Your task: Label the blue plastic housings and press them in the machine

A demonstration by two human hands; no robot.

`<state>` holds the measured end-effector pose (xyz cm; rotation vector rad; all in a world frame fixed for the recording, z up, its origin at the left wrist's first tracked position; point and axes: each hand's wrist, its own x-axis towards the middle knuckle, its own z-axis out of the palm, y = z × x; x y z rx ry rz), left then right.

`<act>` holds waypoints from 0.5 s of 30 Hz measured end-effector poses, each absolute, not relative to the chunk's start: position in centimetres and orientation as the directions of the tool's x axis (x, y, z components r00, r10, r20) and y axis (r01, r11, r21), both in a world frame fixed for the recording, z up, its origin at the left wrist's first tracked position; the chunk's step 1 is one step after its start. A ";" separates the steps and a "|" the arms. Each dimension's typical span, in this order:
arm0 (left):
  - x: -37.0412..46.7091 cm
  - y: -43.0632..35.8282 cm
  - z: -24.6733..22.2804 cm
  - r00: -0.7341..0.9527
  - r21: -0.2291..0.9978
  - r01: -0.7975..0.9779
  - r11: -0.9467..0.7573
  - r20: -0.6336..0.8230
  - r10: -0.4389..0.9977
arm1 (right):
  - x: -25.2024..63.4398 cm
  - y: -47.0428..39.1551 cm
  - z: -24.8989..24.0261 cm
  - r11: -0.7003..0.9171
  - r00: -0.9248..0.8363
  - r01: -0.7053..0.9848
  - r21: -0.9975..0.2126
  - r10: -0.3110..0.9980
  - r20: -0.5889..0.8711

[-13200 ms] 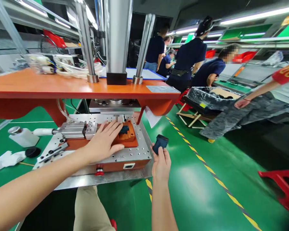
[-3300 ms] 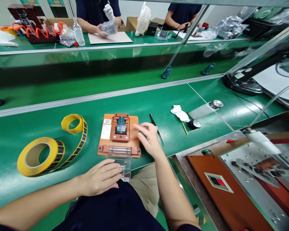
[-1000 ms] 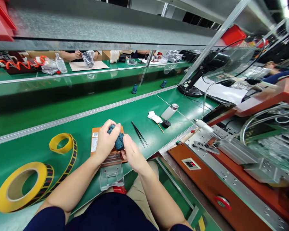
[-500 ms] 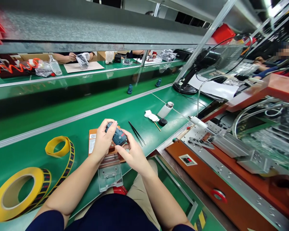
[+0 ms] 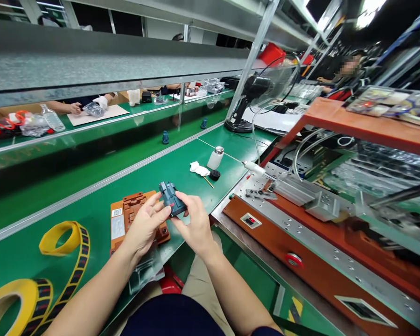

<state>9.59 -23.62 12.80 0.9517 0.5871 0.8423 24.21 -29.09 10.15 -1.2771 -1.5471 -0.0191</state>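
A dark blue plastic tool part (image 5: 171,198) with a small red mark is held up between both hands, above the right side of an orange-brown fixture (image 5: 117,228). My left hand (image 5: 147,226) grips its lower left edge with thumb and fingers. On its right side my right hand (image 5: 196,226) holds it, thumb below and fingers behind. The fixture carries a white label and lies on the green bench, partly hidden by my left hand. A clear plastic piece (image 5: 147,270) sticks out at the bench edge under my left wrist.
Yellow label tape (image 5: 19,298) curls at the left. A white bottle (image 5: 215,157), black cap (image 5: 214,175), white cloth (image 5: 199,169) and stick lie ahead. Two blue parts (image 5: 165,137) stand beyond the rail. A fan (image 5: 247,102) and a metal-and-orange machine (image 5: 294,242) occupy the right. Other people work farther off.
The view has turned to the right. The blue part is tilted differently and has moved off the fixture, which shows more now. The black tweezers are no longer visible.
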 end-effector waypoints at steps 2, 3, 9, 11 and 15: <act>10.4 -23.8 13.1 0.580 0.873 -0.345 0.346 -0.092 0.810 | 24.8 -29.4 10.1 0.428 0.160 0.714 -0.555 0.672 0.723; 10.8 -23.9 13.4 0.590 0.873 -0.335 0.355 -0.100 0.801 | 25.1 -29.6 10.0 0.425 0.169 0.716 -0.554 0.665 0.728; 13.8 -25.1 14.6 0.656 0.897 -0.165 0.410 -0.210 0.725 | 26.8 -32.0 9.6 0.268 0.200 0.839 -0.473 0.657 0.727; 14.6 -25.4 13.7 0.616 0.903 -0.061 0.426 -0.302 0.727 | 27.6 -33.2 9.3 0.197 0.181 0.893 -0.405 0.668 0.722; 18.6 -23.7 10.7 0.698 0.893 0.153 0.424 -0.401 0.593 | 31.7 -35.8 8.3 0.044 0.171 0.961 -0.272 0.680 0.713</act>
